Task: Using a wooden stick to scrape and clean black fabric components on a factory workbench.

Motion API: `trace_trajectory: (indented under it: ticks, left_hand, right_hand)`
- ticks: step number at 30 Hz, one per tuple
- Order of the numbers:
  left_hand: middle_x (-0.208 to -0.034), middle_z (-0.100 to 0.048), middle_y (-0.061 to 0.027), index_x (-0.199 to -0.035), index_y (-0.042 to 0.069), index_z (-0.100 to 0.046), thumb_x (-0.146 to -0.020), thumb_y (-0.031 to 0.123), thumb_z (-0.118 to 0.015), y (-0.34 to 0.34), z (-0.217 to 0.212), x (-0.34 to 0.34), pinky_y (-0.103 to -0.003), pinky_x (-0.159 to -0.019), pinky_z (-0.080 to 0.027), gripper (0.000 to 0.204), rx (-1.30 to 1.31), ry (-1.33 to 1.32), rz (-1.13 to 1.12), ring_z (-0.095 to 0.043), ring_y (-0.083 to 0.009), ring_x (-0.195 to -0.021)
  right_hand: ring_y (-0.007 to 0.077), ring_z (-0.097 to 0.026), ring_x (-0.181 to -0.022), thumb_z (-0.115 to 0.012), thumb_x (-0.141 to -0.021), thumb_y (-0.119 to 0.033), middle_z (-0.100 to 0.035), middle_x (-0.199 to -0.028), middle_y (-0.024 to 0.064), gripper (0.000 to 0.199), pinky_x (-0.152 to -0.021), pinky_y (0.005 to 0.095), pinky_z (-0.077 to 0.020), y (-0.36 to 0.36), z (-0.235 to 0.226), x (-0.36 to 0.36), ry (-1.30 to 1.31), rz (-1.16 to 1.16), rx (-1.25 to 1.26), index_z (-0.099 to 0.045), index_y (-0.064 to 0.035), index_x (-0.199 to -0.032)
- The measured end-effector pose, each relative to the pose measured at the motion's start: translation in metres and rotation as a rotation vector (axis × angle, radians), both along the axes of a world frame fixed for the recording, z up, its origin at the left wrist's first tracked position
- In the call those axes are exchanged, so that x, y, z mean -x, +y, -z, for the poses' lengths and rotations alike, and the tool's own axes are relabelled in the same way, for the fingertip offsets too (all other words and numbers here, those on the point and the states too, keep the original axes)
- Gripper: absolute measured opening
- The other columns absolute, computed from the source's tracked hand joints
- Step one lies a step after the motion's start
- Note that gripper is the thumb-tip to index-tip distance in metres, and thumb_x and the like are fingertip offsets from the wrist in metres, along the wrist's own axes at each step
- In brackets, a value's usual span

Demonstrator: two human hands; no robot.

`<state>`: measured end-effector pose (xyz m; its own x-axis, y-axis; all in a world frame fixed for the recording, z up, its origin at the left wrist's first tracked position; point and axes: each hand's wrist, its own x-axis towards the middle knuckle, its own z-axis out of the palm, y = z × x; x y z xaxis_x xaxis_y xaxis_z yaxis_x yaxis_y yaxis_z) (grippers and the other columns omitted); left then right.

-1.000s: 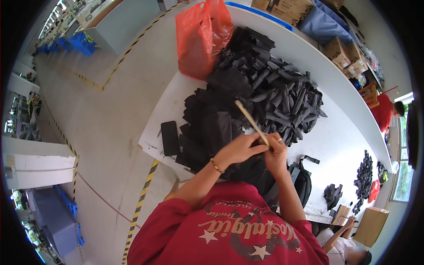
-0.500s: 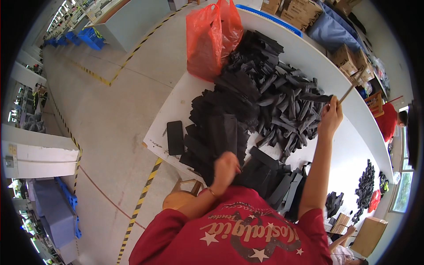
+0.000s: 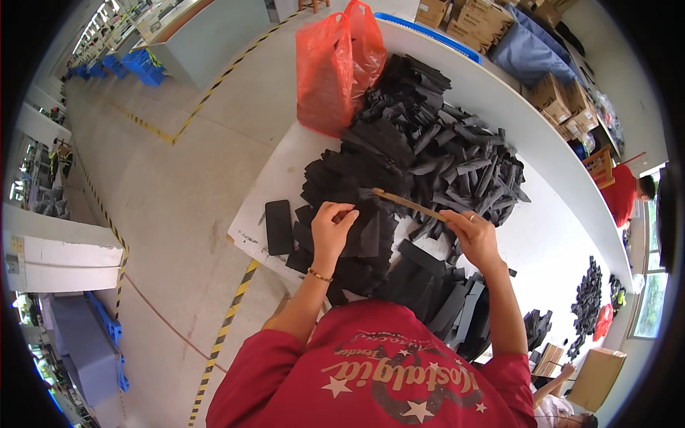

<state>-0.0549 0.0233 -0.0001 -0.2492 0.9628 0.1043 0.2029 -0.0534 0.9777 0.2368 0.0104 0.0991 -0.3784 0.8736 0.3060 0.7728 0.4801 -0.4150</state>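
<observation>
My right hand (image 3: 474,239) grips a long, thin, tan stick (image 3: 414,205), which points left over the black pile. At the stick's far end a bit of dark material shows. My left hand (image 3: 334,227) is closed in a pinch just left of that end; whether a black piece is between its fingers cannot be made out against the dark heap. Beneath both hands lie stacked flat black strips (image 3: 369,232), seemingly fabric. Beyond them spreads a loose heap of folded black strips (image 3: 464,167).
A red plastic bag (image 3: 325,85) stands at the table's far left corner, and a black phone (image 3: 279,227) lies near the left edge. Larger black pieces (image 3: 457,310) sit close to my body. Cardboard boxes (image 3: 553,100) are beyond the table; another person (image 3: 619,192) is at right.
My right hand has come down and left from the heap's right side, bringing the stick over the stacked strips. My left hand has moved up and slightly left, toward the stick's end.
</observation>
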Motion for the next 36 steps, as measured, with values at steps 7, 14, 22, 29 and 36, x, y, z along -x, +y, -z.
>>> trace_trajectory:
  ticks: [7, 14, 22, 29, 36]
  left_hand:
    - [-0.079, -0.056, -0.0024, -0.084, 0.006, -0.072, -0.073, 0.009, -0.076, 0.001, -0.025, 0.009, -0.025, -0.062, -0.044, 0.013, 0.028, 0.063, 0.184, -0.054, -0.0130, -0.069]
    - [-0.097, -0.057, -0.0024, -0.087, 0.014, -0.073, -0.065, 0.016, -0.081, -0.006, -0.067, -0.026, -0.037, -0.090, -0.039, 0.023, -0.411, 0.477, 0.426, -0.047, -0.0267, -0.104]
    - [-0.097, -0.062, -0.0112, -0.121, 0.003, -0.051, -0.091, 0.018, -0.063, -0.028, -0.016, -0.038, -0.042, -0.084, -0.053, 0.036, 0.208, -1.407, 0.208, -0.064, -0.0243, -0.084]
    - [-0.078, -0.063, -0.0066, -0.100, 0.002, -0.063, -0.090, 0.021, -0.065, -0.030, -0.021, -0.056, -0.034, -0.067, -0.054, 0.022, 0.295, -1.385, 0.000, -0.061, -0.0186, -0.065]
    - [-0.059, -0.053, -0.0006, -0.089, 0.002, -0.062, -0.087, 0.020, -0.068, -0.010, -0.022, -0.037, -0.021, -0.036, -0.030, 0.019, 0.319, -1.082, -0.179, -0.043, -0.0081, -0.041]
  right_hand:
    - [0.0215, -0.055, -0.062, -0.068, -0.075, -0.001, -0.054, -0.065, 0.0052, 0.030, -0.057, 0.0326, -0.0469, -0.004, -0.043, -0.007, -0.188, -0.094, 0.005, -0.069, -0.0095, -0.104]
    - [0.0276, -0.063, -0.071, -0.064, -0.081, -0.006, -0.063, -0.083, 0.0086, 0.034, -0.059, 0.0375, -0.0491, -0.019, 0.008, 0.034, -0.013, -0.086, 0.164, -0.062, -0.0109, -0.114]
    - [0.0331, -0.063, -0.075, -0.055, -0.083, 0.004, -0.063, -0.084, 0.0187, 0.030, -0.066, 0.0375, -0.0488, -0.065, 0.060, 0.092, 0.465, 0.154, 0.452, -0.061, -0.0022, -0.111]
    - [0.0402, -0.061, -0.076, -0.055, -0.085, 0.001, -0.060, -0.084, 0.0229, 0.020, -0.064, 0.0420, -0.0481, -0.086, 0.079, 0.130, 0.496, 0.380, 0.243, -0.058, -0.0013, -0.105]
    - [0.0128, -0.051, -0.048, -0.058, -0.091, -0.009, -0.053, -0.056, 0.0079, 0.011, -0.047, 0.0285, -0.0407, -0.139, 0.093, 0.101, 0.463, 0.298, 0.450, -0.063, 0.0000, -0.091]
